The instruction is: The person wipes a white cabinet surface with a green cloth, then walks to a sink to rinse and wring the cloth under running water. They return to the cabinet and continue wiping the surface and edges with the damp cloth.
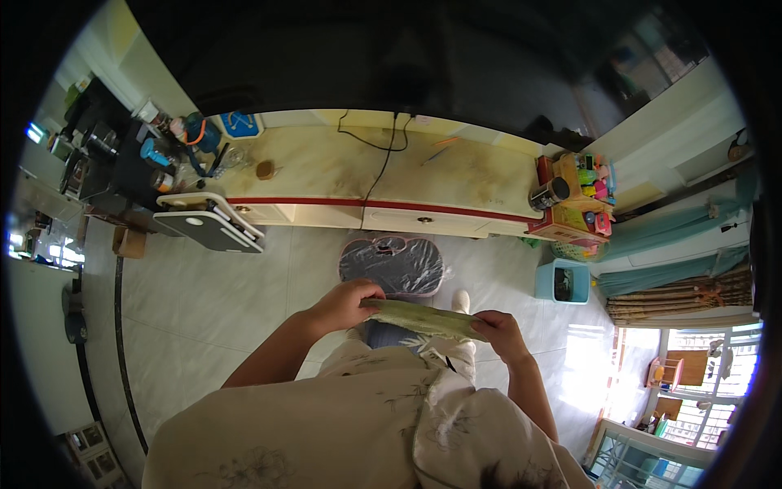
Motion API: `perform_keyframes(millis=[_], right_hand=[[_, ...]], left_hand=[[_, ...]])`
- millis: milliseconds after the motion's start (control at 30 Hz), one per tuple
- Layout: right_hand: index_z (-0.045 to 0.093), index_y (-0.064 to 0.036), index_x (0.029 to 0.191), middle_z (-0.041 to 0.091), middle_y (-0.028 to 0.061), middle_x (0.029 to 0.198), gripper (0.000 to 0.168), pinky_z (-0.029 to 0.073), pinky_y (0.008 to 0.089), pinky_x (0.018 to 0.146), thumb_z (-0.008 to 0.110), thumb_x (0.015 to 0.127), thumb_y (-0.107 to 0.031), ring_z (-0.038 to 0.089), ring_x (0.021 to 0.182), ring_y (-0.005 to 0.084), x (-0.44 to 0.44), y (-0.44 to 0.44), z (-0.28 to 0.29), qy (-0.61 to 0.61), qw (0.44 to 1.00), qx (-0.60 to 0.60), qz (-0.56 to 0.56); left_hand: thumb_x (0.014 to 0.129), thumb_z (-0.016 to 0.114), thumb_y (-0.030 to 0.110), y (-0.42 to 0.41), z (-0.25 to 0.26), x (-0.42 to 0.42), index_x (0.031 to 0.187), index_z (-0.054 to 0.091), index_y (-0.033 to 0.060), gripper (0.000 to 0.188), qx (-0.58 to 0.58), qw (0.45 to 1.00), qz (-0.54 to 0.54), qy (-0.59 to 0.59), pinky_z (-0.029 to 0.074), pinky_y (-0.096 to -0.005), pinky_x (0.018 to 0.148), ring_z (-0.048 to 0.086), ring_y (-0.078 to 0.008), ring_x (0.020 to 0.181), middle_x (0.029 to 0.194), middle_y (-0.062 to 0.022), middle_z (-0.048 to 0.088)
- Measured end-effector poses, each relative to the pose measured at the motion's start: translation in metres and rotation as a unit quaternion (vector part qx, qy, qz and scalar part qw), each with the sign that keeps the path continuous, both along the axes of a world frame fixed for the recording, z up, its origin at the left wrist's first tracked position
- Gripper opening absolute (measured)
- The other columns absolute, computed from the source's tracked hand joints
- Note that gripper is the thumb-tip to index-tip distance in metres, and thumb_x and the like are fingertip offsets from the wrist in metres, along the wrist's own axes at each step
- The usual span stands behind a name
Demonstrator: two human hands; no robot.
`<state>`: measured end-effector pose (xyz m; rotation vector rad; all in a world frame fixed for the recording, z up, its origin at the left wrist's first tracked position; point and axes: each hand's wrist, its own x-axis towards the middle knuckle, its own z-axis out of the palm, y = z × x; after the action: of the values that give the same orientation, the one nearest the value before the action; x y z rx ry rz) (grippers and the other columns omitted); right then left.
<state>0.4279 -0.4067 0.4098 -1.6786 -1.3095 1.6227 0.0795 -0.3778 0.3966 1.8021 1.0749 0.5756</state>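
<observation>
A folded green cloth (424, 319) is stretched between my two hands, in front of my body and above the floor. My left hand (351, 305) pinches its left end, and my right hand (500, 335) pinches its right end. Part of the fingers of each hand is hidden by the cloth or by the hand itself. Beyond the cloth, a dark mat-like object with a pink rim, under clear plastic (391, 266), lies on the floor against the cabinet.
A long low cabinet (464, 177) with a red edge stands ahead, bearing cables, pens and jars. Above it is a large black television screen (397, 55). A folded board-like item (211, 229) leans at its left; a light blue bin (563, 281) stands at the right.
</observation>
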Motion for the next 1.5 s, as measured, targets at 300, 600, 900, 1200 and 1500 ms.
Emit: perform_keyframes(millis=[300,600,900,1200,1500], right_hand=[[0.067,0.000,0.092,0.066,0.0053,0.079,0.017,0.047,0.0267,0.067,0.066,0.081,-0.013,0.057,0.072,0.0106,0.081,0.136,-0.053,-0.138,0.982,0.057,0.111],[0.068,-0.004,0.088,0.063,0.0134,0.082,0.015,0.048,0.0364,0.071,0.061,0.082,-0.016,0.061,0.078,0.0288,0.173,0.274,-0.085,-0.156,0.960,0.140,0.185],[0.068,-0.005,0.087,0.063,0.0116,0.081,0.012,0.048,0.0331,0.068,0.062,0.080,-0.012,0.061,0.074,0.0251,0.202,0.311,-0.108,-0.139,0.974,0.146,0.107],[0.067,-0.005,0.089,0.066,0.0131,0.079,0.016,0.048,0.0326,0.067,0.058,0.081,-0.016,0.063,0.072,0.0214,0.107,0.269,-0.200,-0.143,0.984,0.053,0.090],[0.064,-0.005,0.094,0.064,0.0140,0.078,0.021,0.048,0.0339,0.069,0.055,0.078,-0.015,0.063,0.073,0.0239,0.011,0.248,-0.373,-0.034,0.950,-0.123,0.286]], left_hand=[[0.075,0.068,0.008,0.102,-0.039,0.078,0.094,0.061,0.0045,0.021,-0.003,0.995,0.044,0.094,0.048,-0.0352,0.073,0.060,-0.0276,0.083,0.088,-0.0119,0.061],[0.076,0.064,0.004,0.213,-0.042,0.180,0.089,0.060,0.0018,0.014,-0.042,0.986,0.087,0.135,0.047,-0.0361,0.069,0.060,-0.0299,0.079,0.085,-0.0146,0.061],[0.076,0.061,0.004,0.251,-0.061,0.232,0.091,0.059,0.0031,0.015,-0.021,0.984,0.077,0.158,0.047,-0.0403,0.073,0.059,-0.0327,0.085,0.088,-0.0148,0.061],[0.076,0.065,0.009,0.228,-0.136,0.150,0.088,0.055,0.0038,0.017,-0.095,0.978,0.135,0.131,0.048,-0.0411,0.067,0.061,-0.0348,0.077,0.082,-0.0148,0.062],[0.074,0.072,0.024,0.194,-0.303,0.107,0.100,0.056,0.0065,0.036,-0.331,0.907,-0.030,0.257,0.047,-0.0415,0.075,0.062,-0.0333,0.088,0.091,-0.0146,0.064]])
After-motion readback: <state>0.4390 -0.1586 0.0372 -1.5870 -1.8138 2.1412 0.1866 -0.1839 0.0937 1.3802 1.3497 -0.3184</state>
